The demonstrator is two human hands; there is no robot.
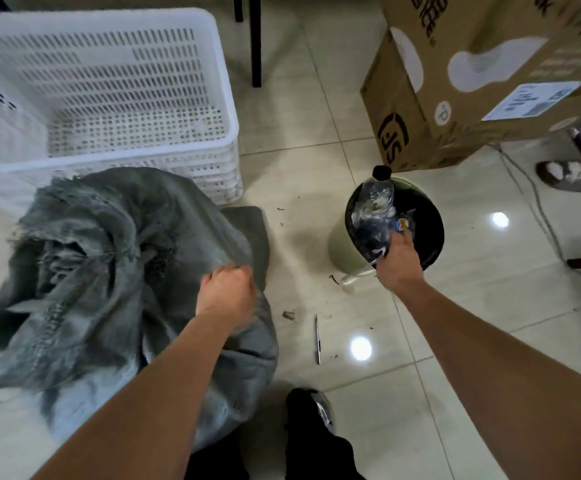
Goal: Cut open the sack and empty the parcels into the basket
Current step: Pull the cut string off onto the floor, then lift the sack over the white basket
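Note:
A grey woven sack [102, 271] stands on the floor in front of me, its top frayed and gaping open. My left hand [228, 296] is clenched on the sack's right edge. Behind the sack stands a white slotted plastic basket [192, 154] with nothing visible in it. My right hand [398, 261] reaches over a small bin [420, 206] at the right, fingers closed on a pale strip or string that trails below the hand. No parcels show; the sack's inside is dark.
The bin holds a crushed clear bottle [375, 199]. A thin blade or pen-like tool [318, 339] lies on the tiles between sack and bin. A large cardboard box [472, 74] stands at the back right, and another person's sandalled foot [569, 174] beside it.

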